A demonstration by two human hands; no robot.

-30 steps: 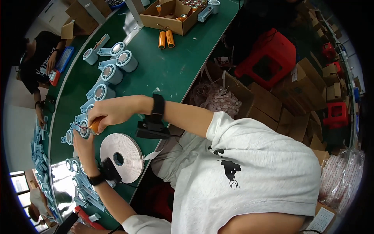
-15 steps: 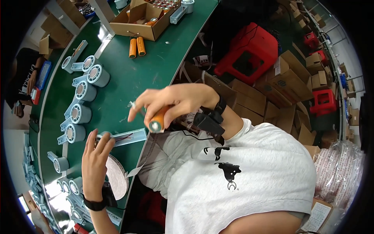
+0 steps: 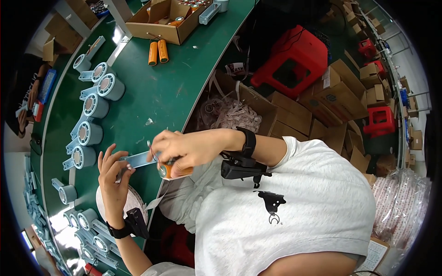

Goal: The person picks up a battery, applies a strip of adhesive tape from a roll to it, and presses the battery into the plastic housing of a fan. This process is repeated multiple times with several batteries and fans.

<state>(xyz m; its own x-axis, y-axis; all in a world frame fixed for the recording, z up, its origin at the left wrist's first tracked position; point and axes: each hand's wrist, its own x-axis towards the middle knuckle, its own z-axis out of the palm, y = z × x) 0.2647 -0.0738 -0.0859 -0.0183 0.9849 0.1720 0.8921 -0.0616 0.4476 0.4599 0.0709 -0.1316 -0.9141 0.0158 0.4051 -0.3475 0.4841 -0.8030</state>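
Note:
My right hand (image 3: 186, 149) is closed around an orange cylindrical battery (image 3: 185, 172), with thin wires at its left end. It sits over the right end of a light-blue handle piece (image 3: 140, 159), an open trough lying near the table's front edge. At the handle's left end is my left hand (image 3: 114, 177), thumb and fingers bent around it, forefinger raised. What lies under those fingers is mostly hidden. A flat roll of white tape (image 3: 135, 202) rests partly beneath my left wrist, its loose end sticking out to the right.
Several light-blue round-headed housings (image 3: 90, 133) stand in a row along the left of the green table (image 3: 152, 96). Two orange batteries (image 3: 158, 52) lie by an open cardboard box (image 3: 156, 31) at the back. Red stools (image 3: 294, 60) and cartons (image 3: 340, 96) fill the floor at right.
My right hand has come down and left with the battery, from above the handle piece to its right end. My left hand has turned slightly, its fingers more spread.

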